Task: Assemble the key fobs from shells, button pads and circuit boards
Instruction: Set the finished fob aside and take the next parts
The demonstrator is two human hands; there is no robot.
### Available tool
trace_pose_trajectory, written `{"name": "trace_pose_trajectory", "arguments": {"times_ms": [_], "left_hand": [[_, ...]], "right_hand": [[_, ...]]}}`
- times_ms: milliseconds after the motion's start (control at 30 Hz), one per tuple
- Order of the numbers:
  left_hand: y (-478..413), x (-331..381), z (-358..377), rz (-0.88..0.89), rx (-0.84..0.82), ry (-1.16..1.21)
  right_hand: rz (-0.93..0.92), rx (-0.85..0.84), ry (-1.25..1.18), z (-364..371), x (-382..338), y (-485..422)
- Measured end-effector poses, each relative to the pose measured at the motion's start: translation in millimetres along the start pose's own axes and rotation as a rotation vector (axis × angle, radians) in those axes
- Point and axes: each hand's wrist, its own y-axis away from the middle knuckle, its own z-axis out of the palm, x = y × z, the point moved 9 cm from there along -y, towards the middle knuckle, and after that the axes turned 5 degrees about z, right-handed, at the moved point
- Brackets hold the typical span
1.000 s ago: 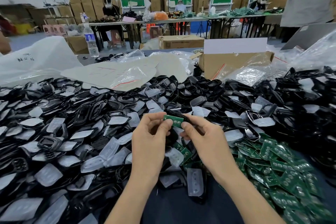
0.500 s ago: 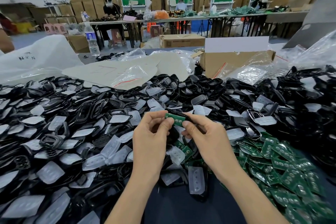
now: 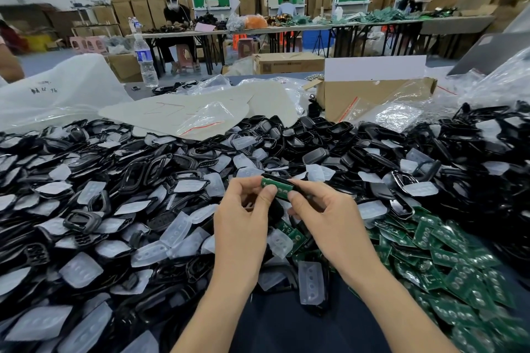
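The thumb tips (image 3: 295, 196) are pressed on the face of a green circuit board (image 3: 277, 187), which is pinched at its ends between thumb and curled fingers: the left end by the left hand (image 3: 243, 218), the right end by the right hand (image 3: 324, 215). A black shell (image 3: 282, 178) is held just behind the board and touching it, in the same grip. Whether the board is already seated in it cannot be told, nor whether a button pad lies inside. The step is judged to be the fitting of board into shell. If uneven thumb pressure is applied, the board could be seated skewed or flexed. If it is turned the wrong way round, its round contacts would not meet the pad. If the pinch is loosened, the shell could be dropped into the heap of shells (image 3: 143, 169) spread below and to the left, where it would be lost among look-alikes. Loose translucent button pads (image 3: 175, 231) are scattered over that heap, and one could be caught up unnoticed. A pile of spare boards (image 3: 447, 241) lies to the right, near the right forearm, and could be scattered by it.
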Motion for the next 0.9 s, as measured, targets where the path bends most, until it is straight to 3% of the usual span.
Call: {"name": "trace_pose_trajectory", "arguments": {"times_ms": [200, 900], "left_hand": [[-0.3, -1.6, 0.2, -0.004, -0.004, -0.03], [-2.9, -5.0, 1.8, -0.073, -0.035, 0.2]], "right_hand": [[0.02, -0.018, -0.04, -0.3, -0.1, -0.7], [0.065, -0.091, -0.176, 4.3, -3.3, -1.2]]}}
